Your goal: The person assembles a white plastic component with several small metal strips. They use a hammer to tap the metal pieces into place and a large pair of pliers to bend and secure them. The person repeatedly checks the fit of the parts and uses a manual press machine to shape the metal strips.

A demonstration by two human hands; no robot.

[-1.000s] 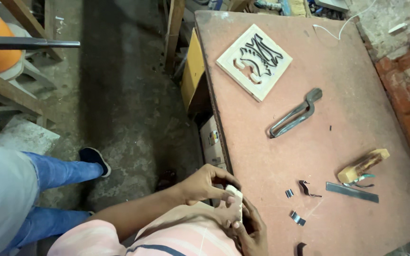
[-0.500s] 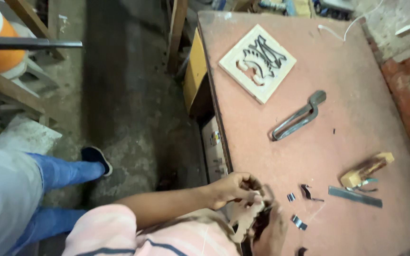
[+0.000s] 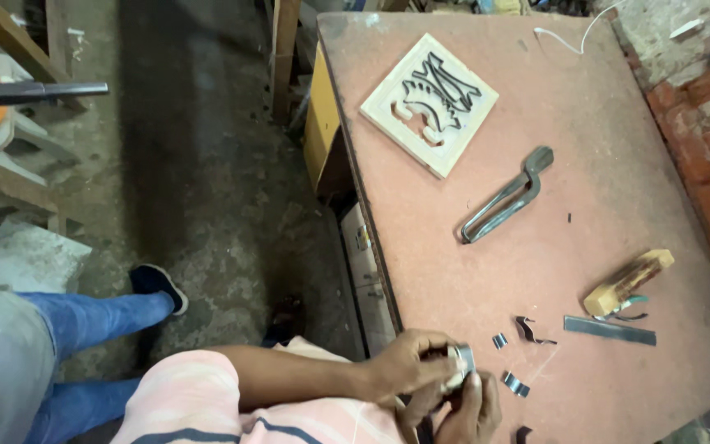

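Metal strip piece [image 3: 463, 359] pinched at table's near edge between left hand [image 3: 408, 372] and right hand [image 3: 468, 404], both closed on it; bent offcuts [image 3: 516, 383] already lying beside; carved wooden template [image 3: 428, 102] well apart, untouched; shaping judged midway.

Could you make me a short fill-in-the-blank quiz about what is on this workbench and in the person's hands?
1. Both hands, left hand and right hand, pinch one small piece of ____ between them.
2. The carved square block is made of pale ____.
3. The long metal tool lies between the carved block and the ____ metal bits.
4. The table top is ____ in colour.

Missing words: metal; wood; small; pink
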